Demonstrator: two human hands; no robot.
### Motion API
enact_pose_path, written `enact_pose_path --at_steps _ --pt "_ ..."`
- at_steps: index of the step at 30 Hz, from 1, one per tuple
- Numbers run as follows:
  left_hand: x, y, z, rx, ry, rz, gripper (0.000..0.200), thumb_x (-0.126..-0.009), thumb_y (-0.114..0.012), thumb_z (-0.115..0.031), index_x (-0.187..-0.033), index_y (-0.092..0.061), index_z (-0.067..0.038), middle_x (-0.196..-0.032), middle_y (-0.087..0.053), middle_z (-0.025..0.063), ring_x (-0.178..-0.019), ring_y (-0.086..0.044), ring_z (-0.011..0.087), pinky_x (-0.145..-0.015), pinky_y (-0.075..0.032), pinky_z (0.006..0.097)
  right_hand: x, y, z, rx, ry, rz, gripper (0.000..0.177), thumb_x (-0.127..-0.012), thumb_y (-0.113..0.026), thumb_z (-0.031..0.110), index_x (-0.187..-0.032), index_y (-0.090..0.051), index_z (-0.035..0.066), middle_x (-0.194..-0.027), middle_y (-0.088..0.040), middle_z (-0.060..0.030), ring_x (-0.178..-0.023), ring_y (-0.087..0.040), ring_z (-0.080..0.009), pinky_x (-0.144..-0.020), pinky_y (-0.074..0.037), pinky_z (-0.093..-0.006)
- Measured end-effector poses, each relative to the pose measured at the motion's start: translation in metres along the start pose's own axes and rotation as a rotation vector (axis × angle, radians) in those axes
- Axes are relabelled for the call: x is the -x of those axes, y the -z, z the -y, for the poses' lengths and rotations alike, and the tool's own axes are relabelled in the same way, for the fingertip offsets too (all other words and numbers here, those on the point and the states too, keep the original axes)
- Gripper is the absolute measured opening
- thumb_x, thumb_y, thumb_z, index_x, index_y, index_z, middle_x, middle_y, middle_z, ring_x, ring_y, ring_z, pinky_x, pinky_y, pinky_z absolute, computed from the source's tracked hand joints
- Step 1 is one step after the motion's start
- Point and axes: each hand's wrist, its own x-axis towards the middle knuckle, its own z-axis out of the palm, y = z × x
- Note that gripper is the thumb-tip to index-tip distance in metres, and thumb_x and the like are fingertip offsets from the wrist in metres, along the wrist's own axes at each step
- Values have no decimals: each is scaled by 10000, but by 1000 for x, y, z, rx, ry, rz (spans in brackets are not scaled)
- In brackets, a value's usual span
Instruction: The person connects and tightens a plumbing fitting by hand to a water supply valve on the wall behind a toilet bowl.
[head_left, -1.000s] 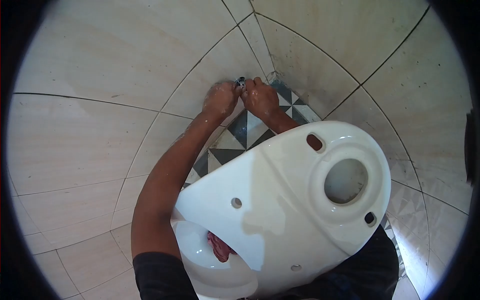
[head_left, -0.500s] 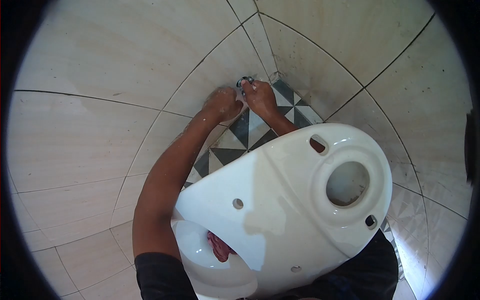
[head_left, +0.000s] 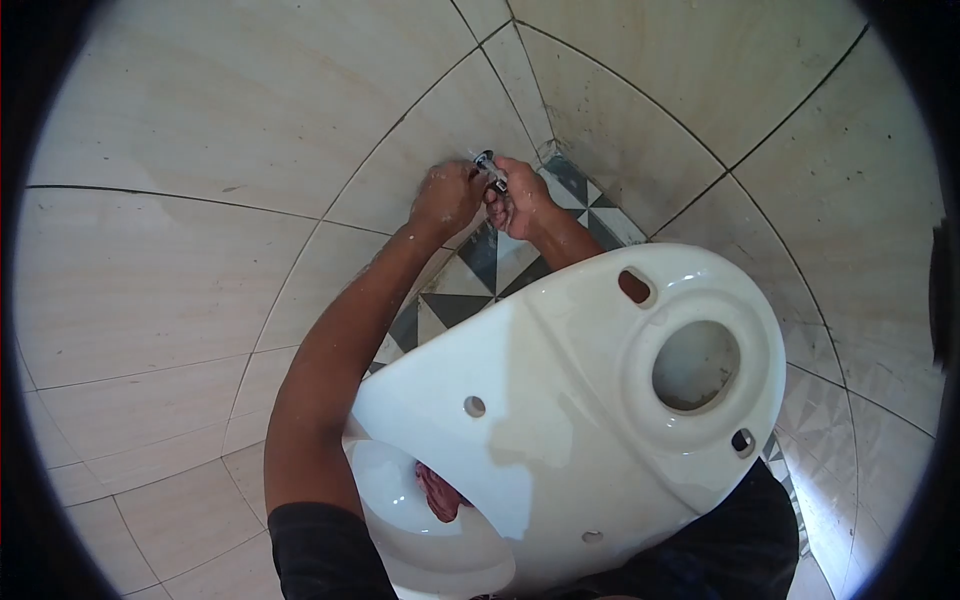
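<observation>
The right hand [head_left: 519,203] is closed around a small metal tap [head_left: 489,165], with its thumb above and its fingers curled below. The tap sits against the tiled wall [head_left: 400,180], between the two hands. The left hand [head_left: 446,198] is just beside it on the other side, fingers bent in toward it; whether they touch the tap or grip anything is hidden. The two hands are very near each other. Below them is a patterned floor [head_left: 479,262] of dark and light triangles, and to the right of the right hand the walls meet in a corner. Nearer the body than both hands is a big white ceramic fixture [head_left: 575,400] with a large round hole and several smaller ones, partly covering the right arm. A crumpled reddish cloth [head_left: 438,493] lies in its hollow, well apart from the hands.
</observation>
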Motion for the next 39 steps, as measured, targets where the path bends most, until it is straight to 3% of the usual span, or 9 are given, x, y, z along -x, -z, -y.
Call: enact_pose_path --at_steps 10,13,16,18,19,21,24,33,39 --pt "1 -6 2 -115 104 9 381 -992 -555 -322 -866 -669 18 -824 -670 245 -819 -660 443 -761 -504 524 -8 8 7 80 14 24 381 -989 -497 437 -732 -511 155 -565 -465 28 -438 -336 -105 -423 -253 -289" --pt "2 -10 10 -226 -172 5 389 -998 -544 -325 -870 -668 20 -827 -675 245 -818 -662 441 -767 -507 529 -6 8 7 99 23 23 372 -984 -504 433 -731 -506 161 -561 -468 35 -435 -330 -98 -416 -235 -285" --pt "3 -7 -2 -124 67 2 369 -995 -549 -314 -883 -674 14 -844 -680 233 -830 -659 439 -771 -507 527 -4 12 3 161 38 31 410 -995 -491 455 -765 -548 120 -564 -475 23 -429 -356 -105 -409 -267 -298" --pt "2 -2 -5 -85 139 71 356 -995 -544 -304 -897 -679 10 -871 -682 236 -854 -655 436 -787 -503 532 -5 12 -4 446 259 -175 399 -995 -519 443 -961 -626 60 -735 -594 -70 -530 -554 -179 -438 -410 -345" --pt "3 0 -4 -88 142 69 356 -995 -544 -304 -897 -679 10 -871 -682 236 -854 -655 436 -787 -503 532 -9 14 -14 446 258 -171 399 -995 -519 443 -961 -626 60 -735 -594 -70 -530 -554 -179 -438 -410 -345" --pt "3 0 1 -234 -134 53 346 -989 -545 -295 -901 -681 11 -891 -679 248 -877 -653 436 -808 -498 540 -15 21 -34 1186 1425 -680 444 -952 -599 375 -1218 -587 19 -991 -623 -184 -784 -693 -293 -551 -547 -398" --pt "0 -10 4 -141 70 -18 337 -983 -544 -283 -899 -678 15 -890 -675 259 -882 -657 434 -817 -494 548 20 26 -28 1527 1365 -366 511 -915 -654 271 -1367 -521 72 -1167 -586 -234 -927 -693 -400 -691 -578 -452" --pt "4 -4 -3 -181 88 16 340 -1005 -541 -309 -871 -670 -24 -850 -686 229 -855 -657 443 -795 -498 555 -4 20 -23 1796 1258 -518 235 -890 -656 217 -1013 -589 28 -936 -623 -179 -758 -720 -346 -638 -608 -439" --pt "2 -1 -4 -155 137 59 326 -1014 -537 -320 -931 -669 -33 -851 -683 230 -858 -653 447 -800 -505 550 -3 17 -26 1694 1217 -504 253 -899 -662 240 -1020 -600 27 -965 -636 -204 -788 -718 -359 -679 -599 -476"
